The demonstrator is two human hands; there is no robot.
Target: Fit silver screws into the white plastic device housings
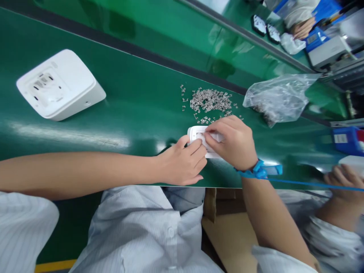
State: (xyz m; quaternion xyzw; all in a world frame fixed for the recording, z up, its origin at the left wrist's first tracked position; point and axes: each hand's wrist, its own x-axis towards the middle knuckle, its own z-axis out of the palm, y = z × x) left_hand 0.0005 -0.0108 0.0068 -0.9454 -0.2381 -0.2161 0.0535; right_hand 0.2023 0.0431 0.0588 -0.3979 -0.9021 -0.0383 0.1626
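My left hand (183, 162) grips white case (193, 131), right hand (235, 142) pinched over it, can't tell on what; knuckle bump could scatter metal bits (210, 99).

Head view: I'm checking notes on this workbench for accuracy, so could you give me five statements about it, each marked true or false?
1. The left hand is touching the small white casing. True.
2. The right hand is inside the clear bag. False: its fingers are at the small white casing, and the clear bag lies apart from it.
3. The heap of small shiny pieces lies on the far side of the casing from the person. True.
4. The blue strap is at the left hand's wrist. False: the blue strap is at the right hand's wrist.
5. The larger white unit lies left of the heap in this view. True.
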